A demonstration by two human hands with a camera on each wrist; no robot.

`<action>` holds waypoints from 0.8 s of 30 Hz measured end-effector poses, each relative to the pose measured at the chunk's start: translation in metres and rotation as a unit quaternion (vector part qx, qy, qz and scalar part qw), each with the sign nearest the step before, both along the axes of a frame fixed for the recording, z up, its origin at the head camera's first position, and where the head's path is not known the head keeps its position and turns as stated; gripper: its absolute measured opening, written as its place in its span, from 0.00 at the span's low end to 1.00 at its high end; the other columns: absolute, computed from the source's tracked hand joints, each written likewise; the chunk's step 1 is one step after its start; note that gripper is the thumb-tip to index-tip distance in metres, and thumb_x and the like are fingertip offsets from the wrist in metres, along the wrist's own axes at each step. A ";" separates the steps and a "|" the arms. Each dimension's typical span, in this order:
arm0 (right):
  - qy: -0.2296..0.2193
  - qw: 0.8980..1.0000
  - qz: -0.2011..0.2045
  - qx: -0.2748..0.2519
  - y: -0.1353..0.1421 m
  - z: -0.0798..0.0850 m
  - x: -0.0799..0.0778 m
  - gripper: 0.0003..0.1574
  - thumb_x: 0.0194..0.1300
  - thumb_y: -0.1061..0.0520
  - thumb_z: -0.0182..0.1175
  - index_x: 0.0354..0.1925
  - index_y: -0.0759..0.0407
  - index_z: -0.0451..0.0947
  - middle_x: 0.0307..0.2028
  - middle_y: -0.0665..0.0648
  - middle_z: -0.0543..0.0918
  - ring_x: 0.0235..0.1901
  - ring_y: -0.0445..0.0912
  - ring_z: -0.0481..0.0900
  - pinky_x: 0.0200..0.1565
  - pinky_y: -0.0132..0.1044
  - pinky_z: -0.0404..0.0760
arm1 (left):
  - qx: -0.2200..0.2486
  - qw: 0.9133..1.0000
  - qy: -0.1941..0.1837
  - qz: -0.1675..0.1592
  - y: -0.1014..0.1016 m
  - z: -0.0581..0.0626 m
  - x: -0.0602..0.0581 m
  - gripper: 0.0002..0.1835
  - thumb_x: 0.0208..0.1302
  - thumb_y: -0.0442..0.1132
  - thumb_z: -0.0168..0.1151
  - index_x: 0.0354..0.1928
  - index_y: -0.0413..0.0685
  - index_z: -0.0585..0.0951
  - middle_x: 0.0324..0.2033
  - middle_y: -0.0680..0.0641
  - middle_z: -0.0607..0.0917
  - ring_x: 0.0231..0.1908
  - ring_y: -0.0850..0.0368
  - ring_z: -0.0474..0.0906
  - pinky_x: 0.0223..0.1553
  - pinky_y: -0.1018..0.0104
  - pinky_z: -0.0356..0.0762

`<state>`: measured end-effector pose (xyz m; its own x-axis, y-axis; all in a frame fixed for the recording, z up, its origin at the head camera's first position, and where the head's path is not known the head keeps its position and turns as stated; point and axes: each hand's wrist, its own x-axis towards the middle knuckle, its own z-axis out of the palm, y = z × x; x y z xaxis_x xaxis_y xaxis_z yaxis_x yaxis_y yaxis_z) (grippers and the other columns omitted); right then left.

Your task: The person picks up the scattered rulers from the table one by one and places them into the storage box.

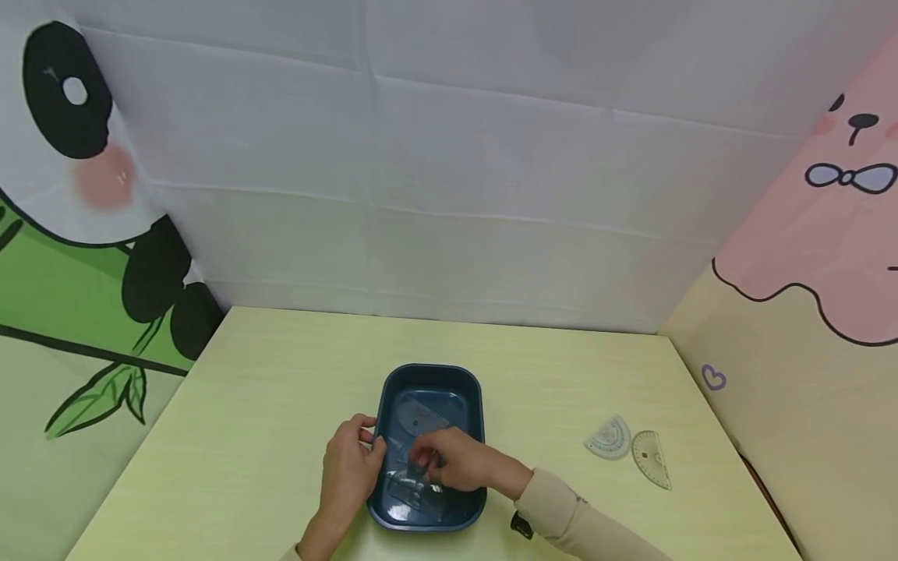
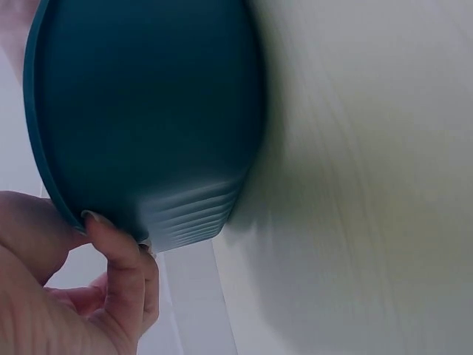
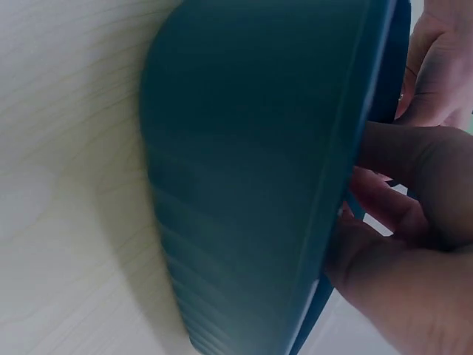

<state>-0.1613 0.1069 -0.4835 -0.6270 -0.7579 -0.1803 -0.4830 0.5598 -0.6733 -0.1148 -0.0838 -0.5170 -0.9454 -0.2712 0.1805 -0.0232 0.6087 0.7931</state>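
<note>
A dark blue plastic tray (image 1: 433, 374) with rounded corners stands on the table. My left hand (image 1: 351, 467) pinches its left rim, thumb at the edge; the left wrist view shows that hand's fingers (image 2: 122, 270) against the tray's outer wall. My right hand (image 1: 454, 460) reaches over the right rim into the tray with its fingers bent. Its fingertips are hidden below the rim in the right wrist view, so I cannot tell what they hold. Inside the tray lie a clear plastic protractor (image 1: 417, 419) toward the far end and clear, shiny pieces (image 1: 407, 489) nearer me.
Two clear protractors lie on the table to the right: a fan-shaped one (image 1: 609, 438) and a half-round one (image 1: 652, 460) beside it. A white cloth wall (image 1: 449, 195) rises behind the pale yellow table (image 1: 281, 389), with printed panels on both sides.
</note>
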 end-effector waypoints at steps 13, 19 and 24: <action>0.015 1.000 0.006 0.025 -0.001 -0.005 0.003 0.16 0.60 0.71 0.70 0.46 0.63 0.81 0.32 0.51 0.83 0.31 0.33 0.76 0.37 0.25 0.77 | 0.005 1.000 -0.001 0.001 0.000 0.000 0.000 0.14 0.58 0.28 0.67 0.47 0.34 0.83 0.30 0.47 0.81 0.27 0.57 0.77 0.30 0.61 0.74; 0.019 0.999 0.003 0.026 -0.002 -0.008 0.004 0.15 0.60 0.71 0.70 0.45 0.62 0.80 0.33 0.50 0.83 0.32 0.33 0.77 0.38 0.25 0.77 | 0.012 1.000 0.004 0.001 0.000 -0.002 0.000 0.13 0.57 0.28 0.66 0.46 0.35 0.83 0.30 0.47 0.80 0.26 0.58 0.77 0.29 0.61 0.74; 0.043 0.998 0.003 0.038 -0.003 -0.012 0.006 0.15 0.60 0.69 0.71 0.45 0.61 0.81 0.35 0.49 0.83 0.33 0.32 0.77 0.39 0.24 0.77 | 0.009 1.000 0.008 0.002 0.001 -0.003 -0.001 0.13 0.57 0.28 0.66 0.46 0.36 0.83 0.29 0.48 0.80 0.26 0.58 0.77 0.30 0.61 0.74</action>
